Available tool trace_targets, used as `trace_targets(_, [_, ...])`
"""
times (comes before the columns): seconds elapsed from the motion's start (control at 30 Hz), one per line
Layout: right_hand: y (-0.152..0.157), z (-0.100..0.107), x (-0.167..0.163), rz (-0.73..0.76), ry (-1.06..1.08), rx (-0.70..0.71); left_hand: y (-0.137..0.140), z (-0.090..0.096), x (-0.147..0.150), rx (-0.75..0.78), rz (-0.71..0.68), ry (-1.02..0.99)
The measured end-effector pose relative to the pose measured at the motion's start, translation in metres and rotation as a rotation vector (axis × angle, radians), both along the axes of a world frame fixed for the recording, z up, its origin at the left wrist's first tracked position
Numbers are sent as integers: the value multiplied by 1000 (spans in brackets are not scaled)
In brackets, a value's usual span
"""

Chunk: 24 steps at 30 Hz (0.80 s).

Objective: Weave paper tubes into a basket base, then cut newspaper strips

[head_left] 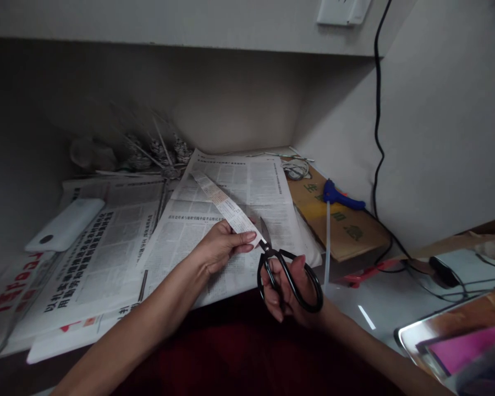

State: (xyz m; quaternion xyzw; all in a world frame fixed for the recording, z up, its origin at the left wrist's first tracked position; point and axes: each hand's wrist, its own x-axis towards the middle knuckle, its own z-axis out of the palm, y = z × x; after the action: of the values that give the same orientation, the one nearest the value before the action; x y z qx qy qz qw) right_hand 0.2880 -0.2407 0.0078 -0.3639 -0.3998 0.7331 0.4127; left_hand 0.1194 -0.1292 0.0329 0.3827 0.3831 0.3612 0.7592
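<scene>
My left hand pinches the near end of a long newspaper strip, which slants away to the upper left. Fingers of my right hand are through the black handles of a pair of scissors. The blades point away from me, parted, right at the strip's near end; whether they touch the paper I cannot tell. Beneath both hands lie spread newspaper sheets on the table.
More newspapers lie on the left, with a white power bank on them. Rolled-paper pieces stand at the back. A blue glue gun rests on cardboard at right. A black cable hangs along the wall.
</scene>
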Motion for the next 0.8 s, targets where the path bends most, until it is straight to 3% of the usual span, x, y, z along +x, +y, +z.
trace_targets(0.37, [-6,24,11,3,-283,40,-1,0,-2,-21,2,-18])
trace_targets(0.57, [-8,15,14,6,-253,-12,-3,-3,-1,-98,59,5])
trace_targets(0.8, [-7,11,15,68,-207,-11,-15,-6,4,-134,20,-12])
